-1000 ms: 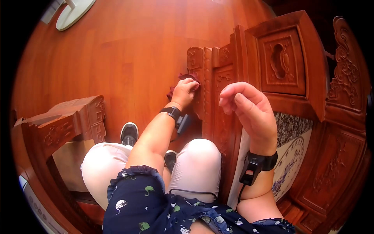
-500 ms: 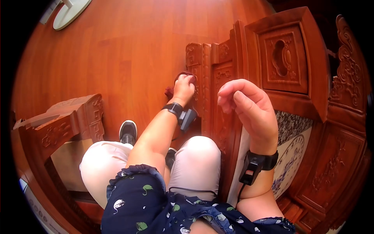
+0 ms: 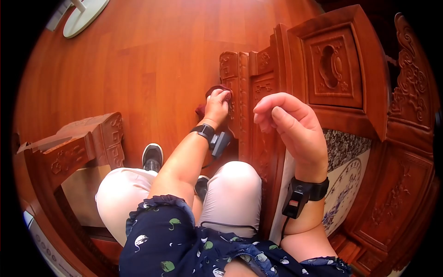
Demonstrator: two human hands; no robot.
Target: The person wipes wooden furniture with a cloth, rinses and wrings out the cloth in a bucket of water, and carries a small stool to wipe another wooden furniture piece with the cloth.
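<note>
My left hand (image 3: 216, 107) is closed on a dark red cloth (image 3: 201, 110) and presses it against the carved end of the wooden furniture (image 3: 229, 69). Part of the cloth hangs out beside my wrist, and my fingers hide some of it. My right hand (image 3: 295, 131) hovers above the furniture's long side, apart from it. Its fingers are loosely bent, with a gap to the thumb, and nothing shows in them. Each wrist wears a black strap with a small device.
To my right is a carved wooden panel (image 3: 333, 69) with a recessed handle, beside a pale cushion with a blue pattern (image 3: 344, 198). Another carved wooden piece (image 3: 74, 152) stands at left. A white round base (image 3: 85, 18) rests on the wood floor (image 3: 138, 83). My knees are between the furniture.
My left hand, still holding the cloth, has shifted very slightly left. My right hand has moved a little left, its fingers staying loosely bent.
</note>
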